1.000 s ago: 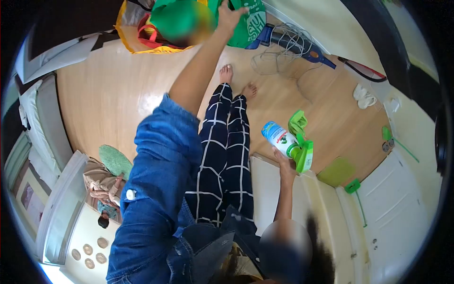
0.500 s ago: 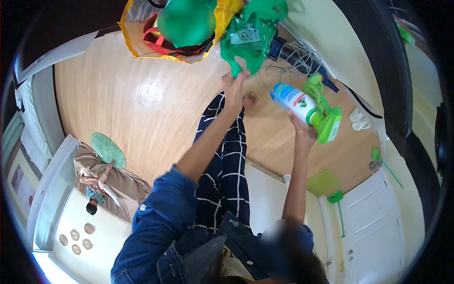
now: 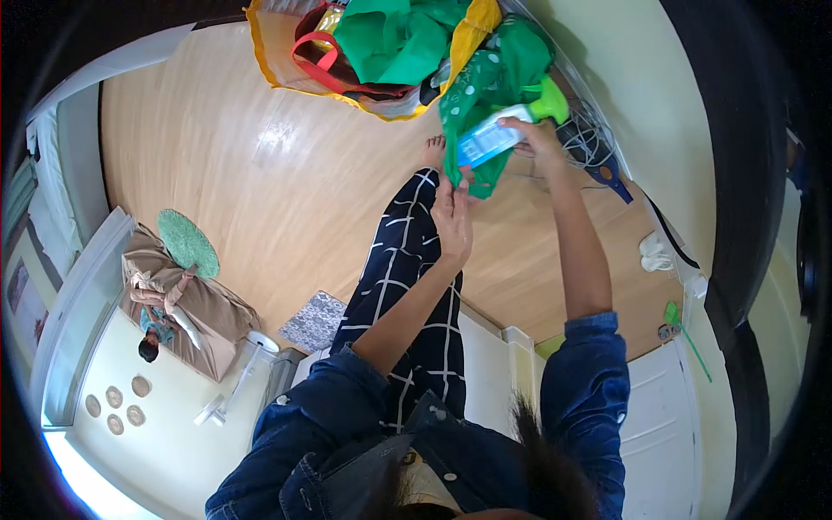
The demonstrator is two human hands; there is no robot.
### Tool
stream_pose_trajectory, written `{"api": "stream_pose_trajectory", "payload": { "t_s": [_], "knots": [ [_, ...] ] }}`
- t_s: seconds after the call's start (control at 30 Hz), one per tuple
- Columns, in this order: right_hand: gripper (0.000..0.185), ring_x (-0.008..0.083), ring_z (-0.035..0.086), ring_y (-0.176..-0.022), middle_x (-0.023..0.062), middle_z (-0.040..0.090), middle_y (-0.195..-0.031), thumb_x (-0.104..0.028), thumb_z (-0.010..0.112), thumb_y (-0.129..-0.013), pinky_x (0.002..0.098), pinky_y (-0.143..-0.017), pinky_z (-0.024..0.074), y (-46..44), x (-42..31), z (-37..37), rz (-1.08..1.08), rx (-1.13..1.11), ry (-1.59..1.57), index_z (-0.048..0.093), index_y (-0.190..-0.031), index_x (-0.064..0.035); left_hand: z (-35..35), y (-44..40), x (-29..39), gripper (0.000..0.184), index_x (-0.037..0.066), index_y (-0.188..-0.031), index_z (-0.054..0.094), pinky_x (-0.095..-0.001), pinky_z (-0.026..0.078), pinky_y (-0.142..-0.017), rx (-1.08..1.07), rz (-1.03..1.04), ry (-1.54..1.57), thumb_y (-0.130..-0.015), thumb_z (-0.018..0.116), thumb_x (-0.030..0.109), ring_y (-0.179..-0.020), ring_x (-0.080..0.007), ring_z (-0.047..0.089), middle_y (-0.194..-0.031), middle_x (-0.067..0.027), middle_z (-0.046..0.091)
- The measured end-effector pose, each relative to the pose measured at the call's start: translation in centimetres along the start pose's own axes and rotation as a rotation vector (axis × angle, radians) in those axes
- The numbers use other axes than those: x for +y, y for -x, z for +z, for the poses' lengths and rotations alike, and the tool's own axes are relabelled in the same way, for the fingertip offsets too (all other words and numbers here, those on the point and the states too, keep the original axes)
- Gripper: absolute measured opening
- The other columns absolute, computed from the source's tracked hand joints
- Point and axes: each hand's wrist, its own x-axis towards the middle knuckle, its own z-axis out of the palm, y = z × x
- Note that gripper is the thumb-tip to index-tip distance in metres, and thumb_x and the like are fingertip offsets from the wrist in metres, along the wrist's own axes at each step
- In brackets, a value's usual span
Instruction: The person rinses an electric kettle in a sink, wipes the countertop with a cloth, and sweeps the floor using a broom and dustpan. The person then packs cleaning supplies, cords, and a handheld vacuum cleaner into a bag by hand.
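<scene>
My left hand is closed on the near edge of a green plastic bag with white dots. My right hand grips a white and blue spray bottle with a bright green top. The bottle is tilted, its blue base down and to the left, at the mouth of the green bag. Whether the base is inside the bag I cannot tell. Just left of the green bag stands a large yellow-edged bag holding green cloth-like material and a red-handled bag.
Pale cables and a dark blue object lie by the wall at right. White shoes sit farther along it. A person is on a brown sofa at left, near a round green rug.
My right hand has carried the spray bottle up and left to the green bag's mouth. The bag's near edge, in my left hand, has come closer to me.
</scene>
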Motion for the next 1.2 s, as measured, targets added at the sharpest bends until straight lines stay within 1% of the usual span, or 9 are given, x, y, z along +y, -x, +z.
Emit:
{"api": "stream_pose_trajectory", "payload": {
  "t_s": [0.1,0.3,0.43,0.67,0.7,0.93,1.0,1.1,1.2],
  "knots": [
    [0.069,0.0251,0.047,-0.095,0.015,0.047,-0.104,-0.026,0.078,-0.049,0.036,-0.082,0.0381,-3.5,2.6,-1.4,-0.501,0.691,0.571,0.046,-0.104,0.0003,-0.4,0.1,-0.1,0.029,0.004,-0.112,0.046,-0.021,0.043,-0.06,-0.088,-0.083,-0.03,-0.087,0.043,0.019,-0.067,-0.0074,0.049,-0.089,-0.0019,0.052],
    [0.074,0.0365,0.043,-0.097,0.0168,0.038,-0.107,-0.022,0.076,-0.047,0.0418,-0.075,0.0429,-1.3,2.3,-3.1,-0.993,0.483,0.68,0.041,-0.111,-0.0118,2.9,-0.9,0.7,0.036,0.004,-0.123,0.037,-0.0204,0.044,-0.066,-0.177,-0.054,0.004,-0.088,0.04,0.01,-0.077,-0.0074,0.054,-0.091,0.0005,0.05],
    [0.067,0.0318,0.046,-0.102,0.0079,0.041,-0.113,-0.027,0.071,-0.056,0.0446,-0.083,0.0399,0.3,1.4,-2.9,-0.707,0.007,0.82,0.04,-0.115,-0.0146,3.4,-1.7,1.8,0.036,0.004,-0.123,0.038,-0.0206,0.044,-0.065,-0.17,-0.024,0.028,-0.088,0.04,0.011,-0.076,-0.008,0.054,-0.089,0.0003,0.051],
    [0.061,0.0284,0.043,-0.108,0.0126,0.047,-0.114,-0.036,0.06,-0.065,0.0564,-0.095,0.0177,-4.2,1.6,-3.8,-0.265,0.085,1.739,0.04,-0.12,-0.018,2.9,-1.0,2.3,0.036,0.004,-0.122,0.039,-0.0201,0.043,-0.063,-0.187,-0.107,0.014,-0.087,0.043,0.012,-0.076,-0.0096,0.056,-0.092,-0.0006,0.054],
    [0.062,0.0314,0.041,-0.108,0.0162,0.045,-0.114,-0.033,0.061,-0.065,0.0528,-0.095,0.0201,-3.7,-0.9,-3.6,-0.067,0.054,1.583,0.041,-0.12,-0.0124,2.8,-1.0,2.2,0.036,0.004,-0.122,0.039,-0.02,0.043,-0.063,-0.182,-0.11,-0.013,-0.087,0.043,0.013,-0.076,-0.0097,0.056,-0.093,-0.001,0.054],
    [0.046,0.0334,0.04,-0.108,0.0152,0.039,-0.121,-0.034,0.066,-0.061,0.0427,-0.088,0.0335,-9.7,-2.7,-5.6,-0.836,0.815,0.945,0.057,-0.094,-0.0036,2.0,-0.4,1.9,0.033,0.004,-0.118,0.043,-0.0194,0.041,-0.062,-0.164,-0.17,-0.058,-0.086,0.045,0.014,-0.078,-0.0078,0.051,-0.09,-0.0011,0.054],
    [0.045,0.0323,0.044,-0.104,0.0161,0.044,-0.117,-0.035,0.066,-0.061,0.037,-0.083,0.0391,-10.2,-3.9,-5.2,-0.629,0.678,1.222,0.058,-0.091,-0.0025,1.7,-0.1,1.9,0.029,0.003,-0.114,0.047,-0.0196,0.041,-0.062,-0.185,-0.175,-0.051,-0.087,0.045,0.012,-0.078,-0.0076,0.051,-0.09,-0.0014,0.054],
    [0.048,0.0303,0.054,-0.089,0.018,0.057,-0.096,-0.038,0.065,-0.063,0.0337,-0.075,0.0428,-7.5,-6.3,-2.7,-0.259,0.025,0.243,0.058,-0.095,-0.0032,0.9,-0.1,1.8,0.019,0.001,-0.102,0.052,-0.0205,0.04,-0.059,-0.137,-0.142,-0.029,-0.084,0.046,0.005,-0.063,-0.0057,0.044,-0.076,-0.0007,0.052],
    [0.041,0.029,0.058,-0.073,0.017,0.06,-0.076,-0.036,0.062,-0.066,0.0344,-0.068,0.044,-1.8,-6.8,-2.3,-0.394,0.219,0.535,0.06,-0.091,-0.0033,0.8,-1.7,3.4,0.013,-0.001,-0.093,0.053,-0.0215,0.041,-0.06,-0.109,-0.165,0.069,-0.083,0.045,0.002,-0.066,-0.0065,0.047,-0.078,-0.0015,0.054]
  ]
}}
